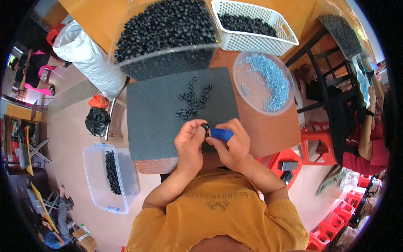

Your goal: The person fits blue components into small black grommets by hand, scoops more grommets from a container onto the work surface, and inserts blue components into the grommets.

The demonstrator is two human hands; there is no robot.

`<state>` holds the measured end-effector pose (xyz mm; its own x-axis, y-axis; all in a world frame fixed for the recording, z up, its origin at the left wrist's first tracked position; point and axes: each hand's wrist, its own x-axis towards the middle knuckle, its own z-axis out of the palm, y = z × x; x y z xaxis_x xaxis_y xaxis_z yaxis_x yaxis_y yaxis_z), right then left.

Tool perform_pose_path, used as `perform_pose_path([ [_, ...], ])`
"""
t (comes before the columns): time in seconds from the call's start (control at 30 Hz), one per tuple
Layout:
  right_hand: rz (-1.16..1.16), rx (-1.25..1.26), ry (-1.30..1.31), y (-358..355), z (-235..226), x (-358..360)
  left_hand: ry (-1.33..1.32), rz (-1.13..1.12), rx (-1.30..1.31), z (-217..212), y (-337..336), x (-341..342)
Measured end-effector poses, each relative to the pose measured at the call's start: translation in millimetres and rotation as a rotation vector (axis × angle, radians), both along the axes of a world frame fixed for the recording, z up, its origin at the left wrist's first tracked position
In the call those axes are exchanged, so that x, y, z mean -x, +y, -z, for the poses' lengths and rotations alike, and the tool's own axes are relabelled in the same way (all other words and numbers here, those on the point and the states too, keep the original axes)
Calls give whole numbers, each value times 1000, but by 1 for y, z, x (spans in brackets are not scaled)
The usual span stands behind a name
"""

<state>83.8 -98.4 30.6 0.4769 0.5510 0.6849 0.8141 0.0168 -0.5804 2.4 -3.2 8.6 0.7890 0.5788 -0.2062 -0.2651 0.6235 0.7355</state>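
Note:
My left hand (191,140) is closed in a pinch on a small black ring-shaped part (205,126), above the near edge of a dark grey mat (151,109). Right beside it my right hand (236,147) is also closed, its thumb up against the part. A blue rounded piece (221,134) shows at its index finger; whether it is a finger sleeve or a held handle I cannot tell. Several loose black parts (193,101) lie scattered on the mat ahead of both hands. Whatever is between my right fingertips is hidden.
Beyond the mat stand a clear bin (168,52) heaped with black parts and a white perforated basket (235,44). A round clear tub (247,101) of small silvery-blue pieces sits right. A clear box (94,180) is on the floor left; red stools (317,145) and a person are right.

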Motion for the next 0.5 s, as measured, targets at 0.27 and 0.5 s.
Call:
perform_pose_path([
  [0.27, 58, 18, -1, -1, 4, -2, 5, 11, -58, 1, -5, -4],
  [0.5, 135, 84, -120, -6, 12, 0, 7, 44, -100, -1, -4, -2],
])
